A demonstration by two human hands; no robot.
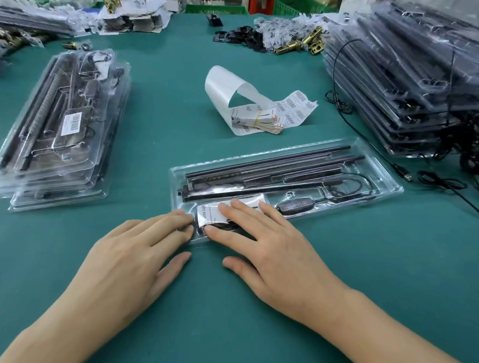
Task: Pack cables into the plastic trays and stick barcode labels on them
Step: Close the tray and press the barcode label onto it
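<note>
A clear plastic tray (387,183) lies in front of me on the green table, holding black bars, a coiled black cable (349,185) and an inline controller (294,205). A white leaflet (210,210) sits in its near-left pocket. My right hand (266,250) lies flat with straight fingers pressing on the leaflet. My left hand (138,248) rests flat beside it, fingertips touching the tray's near-left corner. A strip of barcode labels (298,107) with curled backing paper lies behind the tray.
A stack of packed trays (58,137), the top one labelled, stands at the left. A taller stack of trays (415,87) with loose black cables (401,170) is at the right. Brass parts and black clips (265,38) lie at the back.
</note>
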